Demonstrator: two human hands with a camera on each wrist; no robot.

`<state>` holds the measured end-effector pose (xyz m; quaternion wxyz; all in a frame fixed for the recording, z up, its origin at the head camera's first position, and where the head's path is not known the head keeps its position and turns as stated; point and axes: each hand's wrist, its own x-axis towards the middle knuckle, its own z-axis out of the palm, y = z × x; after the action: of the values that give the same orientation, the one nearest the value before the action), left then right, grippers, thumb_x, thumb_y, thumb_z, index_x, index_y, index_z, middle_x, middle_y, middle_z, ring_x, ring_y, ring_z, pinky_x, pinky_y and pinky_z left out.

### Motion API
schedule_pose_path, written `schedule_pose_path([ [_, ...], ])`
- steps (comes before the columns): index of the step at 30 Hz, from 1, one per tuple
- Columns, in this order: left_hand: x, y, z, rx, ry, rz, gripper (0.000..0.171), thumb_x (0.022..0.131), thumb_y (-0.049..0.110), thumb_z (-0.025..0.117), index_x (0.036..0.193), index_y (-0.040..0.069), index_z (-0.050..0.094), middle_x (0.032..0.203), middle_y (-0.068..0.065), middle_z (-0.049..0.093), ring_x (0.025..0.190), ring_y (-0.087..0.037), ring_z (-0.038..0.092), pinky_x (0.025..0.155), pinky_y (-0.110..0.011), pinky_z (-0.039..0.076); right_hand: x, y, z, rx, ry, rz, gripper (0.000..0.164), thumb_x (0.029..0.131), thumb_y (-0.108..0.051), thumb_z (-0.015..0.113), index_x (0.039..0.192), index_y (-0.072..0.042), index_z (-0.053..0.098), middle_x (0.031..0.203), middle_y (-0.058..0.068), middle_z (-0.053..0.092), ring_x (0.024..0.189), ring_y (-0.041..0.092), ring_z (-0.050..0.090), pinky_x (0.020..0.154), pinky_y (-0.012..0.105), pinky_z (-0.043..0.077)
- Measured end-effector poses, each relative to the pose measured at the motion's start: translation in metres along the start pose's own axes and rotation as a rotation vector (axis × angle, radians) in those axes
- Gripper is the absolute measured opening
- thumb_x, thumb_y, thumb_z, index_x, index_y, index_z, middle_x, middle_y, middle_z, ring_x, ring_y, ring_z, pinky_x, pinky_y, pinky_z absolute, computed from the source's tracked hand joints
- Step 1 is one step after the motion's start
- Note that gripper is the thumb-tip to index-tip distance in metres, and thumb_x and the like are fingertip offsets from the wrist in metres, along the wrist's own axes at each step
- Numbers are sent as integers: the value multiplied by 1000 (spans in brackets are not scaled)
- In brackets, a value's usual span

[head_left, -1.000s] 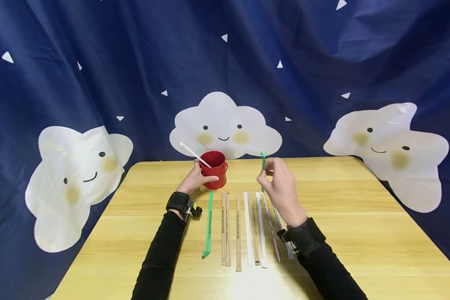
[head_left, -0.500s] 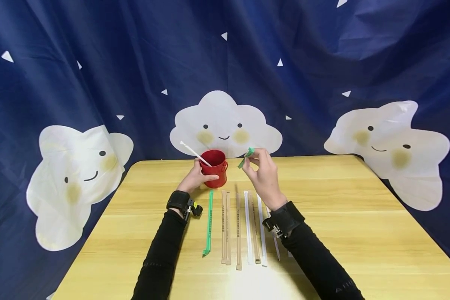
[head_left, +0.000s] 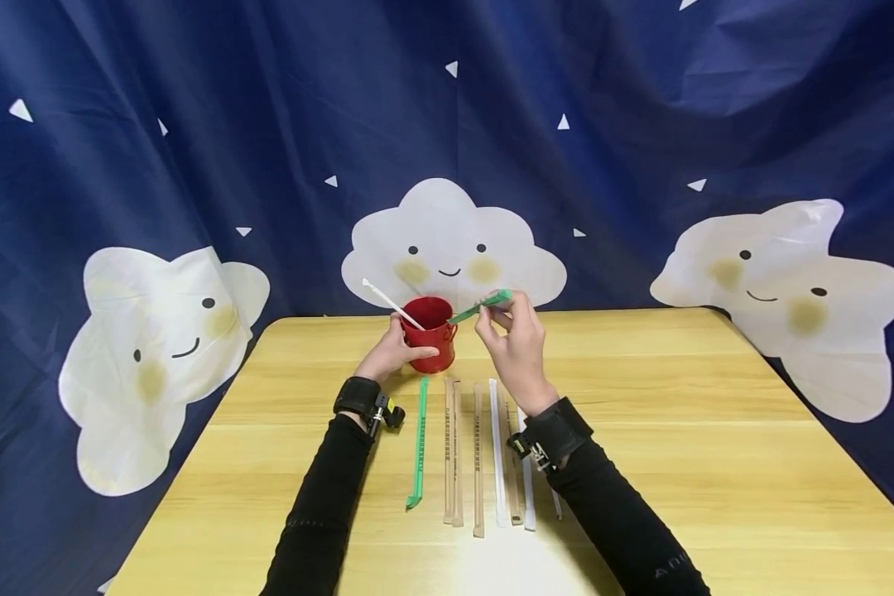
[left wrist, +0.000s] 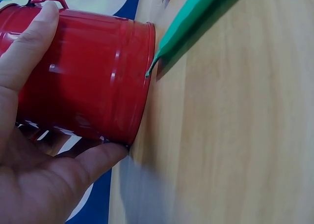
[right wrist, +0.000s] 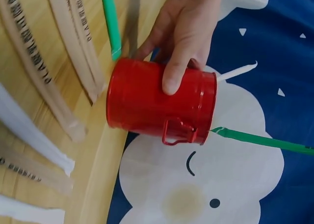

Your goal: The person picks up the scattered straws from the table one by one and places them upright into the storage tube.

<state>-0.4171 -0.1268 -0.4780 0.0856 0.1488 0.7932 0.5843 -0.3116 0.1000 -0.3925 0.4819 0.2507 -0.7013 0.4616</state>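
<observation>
At the right of the rim of the small red metal bucket [head_left: 442, 342], a straw in a green wrapper [head_left: 468, 314] now slants down with its lower end beside the mouth. Half a second ago it was higher and well apart from the bucket; the right hand [head_left: 520, 348] has brought it across, pinching it near its upper end. Judging by this, the carrying across is nearly done and the straw is close to going in, though its tip does not look inside yet. I cannot tell whether it touches the rim.

On the bucket's left side the left hand [head_left: 387, 356] grips the wall, its thumb lying over the near face. The bucket stands upright and has hardly shifted. Leaning out of it toward the left is a white paper-wrapped straw [head_left: 382, 292], unchanged too.

Nearer the person than the bucket, a loose row lies on the pale wooden table [head_left: 685, 414]: a second green-wrapped straw [head_left: 420, 447] leftmost, then brown paper-wrapped straws [head_left: 478, 463] and white ones [head_left: 498, 463] mixed, some partly hidden by the right arm.
</observation>
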Motion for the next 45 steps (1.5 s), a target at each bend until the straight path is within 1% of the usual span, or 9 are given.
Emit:
schedule_pose_path([
  [5,-1,4,-1,-1,1,8,95,83,13,85,149,8,17,151,-17,40,139,-34,40,118,-51,32,8,2,12,41,-28,3,21,89,11,66,106,6,54,101,20,62,95,30,71,81,39,61],
  [12,2,3,-2,12,-13,41,95,84,14,85,150,8,16,151,-17,40,139,-33,41,118,-50,33,17,4,27,56,-101,21,17,93,8,62,107,5,53,102,20,61,96,31,70,82,33,61],
  [19,0,-3,-1,-20,-13,31,96,83,13,85,150,8,16,151,-17,40,139,-34,41,117,-49,34,6,13,35,39,-206,67,17,94,8,60,108,4,53,102,20,60,96,31,67,86,39,60],
  [24,1,-3,-3,-11,-5,37,96,83,13,85,150,7,16,152,-17,39,140,-34,40,118,-49,33,1,21,44,28,-304,107,17,97,6,58,113,3,53,108,19,58,103,29,66,92,33,57],
  [27,2,-2,-4,-10,-5,37,95,85,9,83,151,5,15,153,-20,36,141,-36,38,119,-51,31,1,25,50,-14,-356,105,17,98,4,57,114,2,53,110,18,59,104,28,66,92,32,57],
  [31,3,-2,-3,-10,-18,39,97,86,7,81,153,4,11,155,-22,34,142,-38,36,119,-51,29,-1,30,54,-64,-380,93,13,97,3,56,110,1,53,106,17,60,100,28,67,88,37,59],
  [36,2,-2,-1,-15,-13,42,97,85,9,83,152,8,13,153,-18,38,140,-34,40,118,-48,32,-6,33,58,-110,-411,78,12,98,1,56,109,1,54,106,17,60,97,27,67,83,34,59],
  [42,2,-4,0,-74,-32,61,96,84,9,83,151,13,15,152,-10,41,139,-26,43,117,-44,35,-12,34,67,-100,-489,114,13,99,0,56,111,1,56,109,17,62,101,26,68,86,31,59],
  [45,2,-5,0,-102,-48,77,99,84,6,83,153,11,12,154,-10,39,141,-25,42,118,-44,34,-14,33,72,-118,-520,118,13,98,-1,57,111,0,56,107,16,63,100,25,68,86,31,59],
])
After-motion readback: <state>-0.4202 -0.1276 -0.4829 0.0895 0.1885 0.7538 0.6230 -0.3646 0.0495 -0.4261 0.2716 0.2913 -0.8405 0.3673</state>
